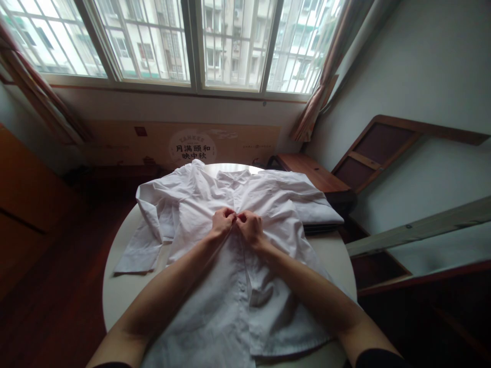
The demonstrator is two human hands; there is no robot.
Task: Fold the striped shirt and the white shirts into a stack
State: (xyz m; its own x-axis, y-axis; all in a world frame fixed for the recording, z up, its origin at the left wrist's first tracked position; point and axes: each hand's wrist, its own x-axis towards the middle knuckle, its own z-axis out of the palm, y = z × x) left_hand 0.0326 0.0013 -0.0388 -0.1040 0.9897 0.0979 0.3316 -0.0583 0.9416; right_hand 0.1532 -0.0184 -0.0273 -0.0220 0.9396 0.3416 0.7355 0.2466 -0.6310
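A white button-up shirt [215, 312] lies spread face up on a round white table [115, 286], collar toward the window. My left hand [221, 223] and my right hand [250, 227] meet at the middle of the shirt's front placket, fingers pinched on the fabric edges about chest height. Below my hands the placket runs closed toward me with small buttons showing. The left sleeve hangs folded toward the table's left edge, and the right sleeve lies over the table's far right side.
A large window with bars fills the back wall. A flat cardboard box [184, 145] with printed characters leans below it. A wooden bench [314, 176] and leaning wooden frames [387, 148] stand at the right. Dark wooden floor surrounds the table.
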